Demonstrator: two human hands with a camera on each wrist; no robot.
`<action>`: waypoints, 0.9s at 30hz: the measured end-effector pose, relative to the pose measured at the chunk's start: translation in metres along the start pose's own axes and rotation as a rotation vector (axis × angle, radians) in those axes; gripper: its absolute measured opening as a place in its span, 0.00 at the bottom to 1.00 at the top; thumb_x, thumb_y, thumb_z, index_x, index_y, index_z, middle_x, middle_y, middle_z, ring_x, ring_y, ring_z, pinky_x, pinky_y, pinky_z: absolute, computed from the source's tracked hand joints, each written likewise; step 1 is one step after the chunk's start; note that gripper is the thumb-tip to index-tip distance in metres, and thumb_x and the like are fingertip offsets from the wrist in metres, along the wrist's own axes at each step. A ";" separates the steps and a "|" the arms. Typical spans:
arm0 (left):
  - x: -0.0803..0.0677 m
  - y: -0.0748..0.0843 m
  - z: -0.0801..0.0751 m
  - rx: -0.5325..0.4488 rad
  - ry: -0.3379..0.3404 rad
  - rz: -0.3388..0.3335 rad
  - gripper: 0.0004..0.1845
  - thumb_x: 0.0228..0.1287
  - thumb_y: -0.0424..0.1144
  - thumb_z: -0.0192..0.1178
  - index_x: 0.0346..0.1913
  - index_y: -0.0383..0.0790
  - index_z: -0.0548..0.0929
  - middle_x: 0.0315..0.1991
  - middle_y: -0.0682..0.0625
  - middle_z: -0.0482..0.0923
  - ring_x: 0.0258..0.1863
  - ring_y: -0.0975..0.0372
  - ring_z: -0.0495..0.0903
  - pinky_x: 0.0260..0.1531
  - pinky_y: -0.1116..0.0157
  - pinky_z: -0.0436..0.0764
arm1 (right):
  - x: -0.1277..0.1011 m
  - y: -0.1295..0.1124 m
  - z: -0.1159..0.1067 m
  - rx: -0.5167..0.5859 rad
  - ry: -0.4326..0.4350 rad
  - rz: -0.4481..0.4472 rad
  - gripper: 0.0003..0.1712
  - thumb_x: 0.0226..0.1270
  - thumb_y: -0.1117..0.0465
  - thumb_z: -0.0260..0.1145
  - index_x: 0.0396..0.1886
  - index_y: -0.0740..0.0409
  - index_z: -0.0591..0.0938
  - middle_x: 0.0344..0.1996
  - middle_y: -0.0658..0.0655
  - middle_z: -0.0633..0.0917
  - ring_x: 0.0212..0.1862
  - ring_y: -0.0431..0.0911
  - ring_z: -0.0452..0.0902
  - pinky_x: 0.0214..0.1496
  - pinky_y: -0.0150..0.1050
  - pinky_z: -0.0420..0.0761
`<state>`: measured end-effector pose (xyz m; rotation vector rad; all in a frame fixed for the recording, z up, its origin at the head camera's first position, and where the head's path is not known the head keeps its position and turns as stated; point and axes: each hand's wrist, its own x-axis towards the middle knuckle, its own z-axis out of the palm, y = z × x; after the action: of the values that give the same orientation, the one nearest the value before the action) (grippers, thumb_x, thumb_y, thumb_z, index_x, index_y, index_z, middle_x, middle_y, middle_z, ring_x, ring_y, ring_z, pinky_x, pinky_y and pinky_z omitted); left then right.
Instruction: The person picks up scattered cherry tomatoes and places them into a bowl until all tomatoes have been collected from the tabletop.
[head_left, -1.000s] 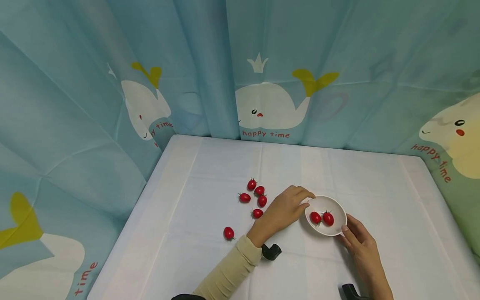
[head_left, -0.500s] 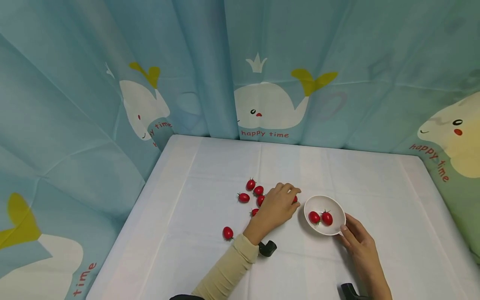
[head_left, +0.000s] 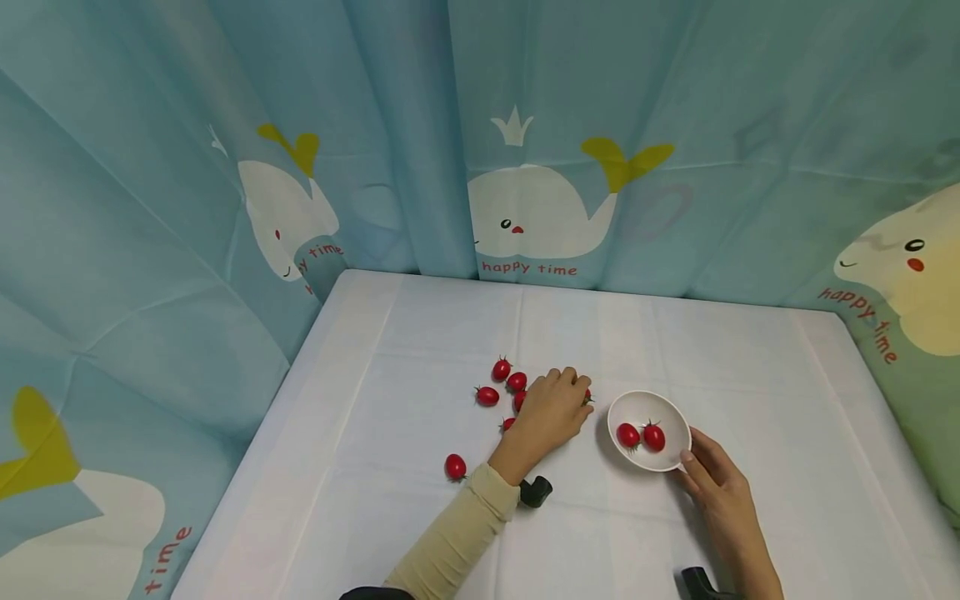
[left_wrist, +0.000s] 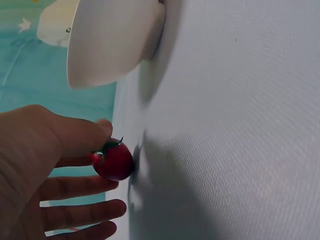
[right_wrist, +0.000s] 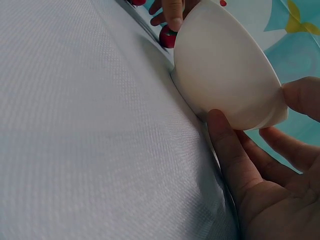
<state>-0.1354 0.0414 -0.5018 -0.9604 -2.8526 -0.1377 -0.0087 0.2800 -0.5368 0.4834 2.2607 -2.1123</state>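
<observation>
My left hand (head_left: 551, 414) pinches a red cherry tomato (left_wrist: 117, 162) between thumb and fingers, low at the tablecloth and left of the bowl. The head view shows only a sliver of that tomato past the fingers. A small white bowl (head_left: 667, 408) holds two cherry tomatoes (head_left: 654, 437). At its near right side my right hand (head_left: 722, 496) grips it, thumb at the rim and fingers against the lower wall, as the right wrist view (right_wrist: 225, 75) of the bowl's outside also shows. Several more tomatoes (head_left: 487, 396) lie left of my left hand, some partly hidden by it.
A lone cherry tomato (head_left: 455, 467) lies nearer me, beside my left sleeve (head_left: 457, 533). White cloth covers the table (head_left: 420, 333). A blue curtain (head_left: 405, 208) with whale prints hangs along the back and left edges. Black wrist mounts (head_left: 536, 492) sit at both wrists.
My left hand has left the bowl's rim, moved left and closed its fingers on a tomato. The right hand and the bowl with its two tomatoes have stayed in place.
</observation>
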 end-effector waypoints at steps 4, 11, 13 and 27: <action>0.001 -0.002 0.001 0.001 -0.002 0.010 0.14 0.72 0.50 0.66 0.54 0.49 0.86 0.46 0.53 0.84 0.43 0.60 0.84 0.39 0.68 0.82 | 0.000 0.000 0.000 0.012 -0.002 -0.005 0.39 0.81 0.54 0.61 0.80 0.68 0.57 0.62 0.38 0.70 0.56 0.19 0.73 0.52 0.19 0.81; 0.001 -0.004 0.004 -0.009 -0.001 0.023 0.11 0.71 0.48 0.67 0.51 0.49 0.86 0.44 0.54 0.85 0.42 0.60 0.84 0.38 0.68 0.82 | -0.001 0.000 0.002 -0.025 0.010 0.002 0.40 0.81 0.51 0.61 0.81 0.66 0.58 0.71 0.56 0.68 0.56 0.18 0.72 0.53 0.18 0.81; 0.001 -0.005 0.004 -0.003 0.005 0.028 0.11 0.71 0.48 0.67 0.51 0.49 0.86 0.44 0.54 0.85 0.42 0.61 0.84 0.38 0.68 0.82 | -0.002 -0.001 0.002 -0.029 0.011 0.006 0.41 0.81 0.51 0.61 0.81 0.66 0.58 0.73 0.62 0.65 0.56 0.19 0.71 0.53 0.18 0.80; -0.001 -0.003 -0.006 -0.147 -0.015 0.071 0.16 0.75 0.47 0.64 0.59 0.47 0.84 0.53 0.53 0.85 0.50 0.62 0.83 0.48 0.72 0.84 | -0.001 -0.002 0.003 -0.024 0.006 -0.003 0.40 0.81 0.51 0.61 0.81 0.66 0.58 0.73 0.62 0.65 0.56 0.18 0.72 0.53 0.18 0.80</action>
<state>-0.1358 0.0373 -0.4958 -1.0926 -2.8504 -0.3378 -0.0090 0.2771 -0.5346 0.4872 2.2886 -2.0856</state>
